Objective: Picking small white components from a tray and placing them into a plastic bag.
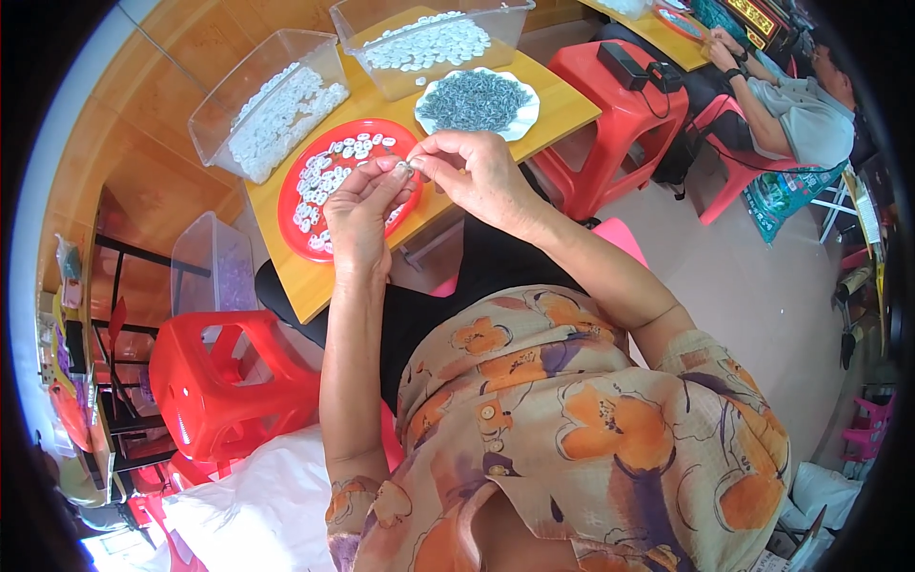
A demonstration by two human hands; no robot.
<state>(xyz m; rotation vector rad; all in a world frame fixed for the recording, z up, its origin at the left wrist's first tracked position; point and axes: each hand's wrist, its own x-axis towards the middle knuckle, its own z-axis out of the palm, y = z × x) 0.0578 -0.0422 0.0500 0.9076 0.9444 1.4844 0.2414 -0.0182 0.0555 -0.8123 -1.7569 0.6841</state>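
Observation:
Both hands meet over the near right edge of a red round tray (288,219). My left hand (358,212) is closed in a pinch on a small white piece (404,168). From the other side, my right hand (472,176) pinches at the same piece with thumb and forefinger; the fingertips hide most of it. White oval pieces with dark marks (322,179) lie scattered in the tray, partly hidden behind my left hand. Just beyond my right hand, a white scalloped plate (527,120) holds a heap of small dark grey metallic pieces (474,99).
Two clear plastic bins (217,124) (367,69) of white pieces stand at the far side of the wooden table (297,278). Red stools (233,381) (610,124) flank it. At the far right, another person (796,114) sits working at a second table.

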